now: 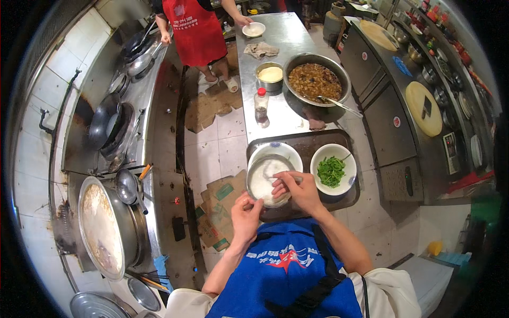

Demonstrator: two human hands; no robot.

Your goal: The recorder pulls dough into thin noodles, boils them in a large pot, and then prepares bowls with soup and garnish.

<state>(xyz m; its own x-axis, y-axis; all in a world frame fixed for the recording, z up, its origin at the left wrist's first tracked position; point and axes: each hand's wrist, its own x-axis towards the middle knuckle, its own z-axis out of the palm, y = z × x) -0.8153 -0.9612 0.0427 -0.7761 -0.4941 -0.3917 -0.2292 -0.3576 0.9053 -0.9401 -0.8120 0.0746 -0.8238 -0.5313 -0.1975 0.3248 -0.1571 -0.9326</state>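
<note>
A round metal bowl (249, 181) of white powder or fine grains (262, 183) is tilted slightly over the brown tray (302, 139). Pinched at its near-left rim are the fingers of my left hand (243, 214). My right hand (304, 192) grips a metal spoon (272, 170) whose head is down at the white contents; part of the handle is hidden by my fingers. Behind the metal bowl, partly covered by it, sits a white bowl (292, 152) with a blue mark. To the right, another white bowl (348, 159) holds chopped green leaves (331, 171).
Farther along the steel table (278, 31) stand a big metal basin (346, 71) of brown stew with a ladle (342, 106), a red-capped bottle (261, 105), a tin (270, 84) and a cloth (260, 50). A co-worker (195, 31) holds a small bowl (253, 30). Woks (105, 121) line the left.
</note>
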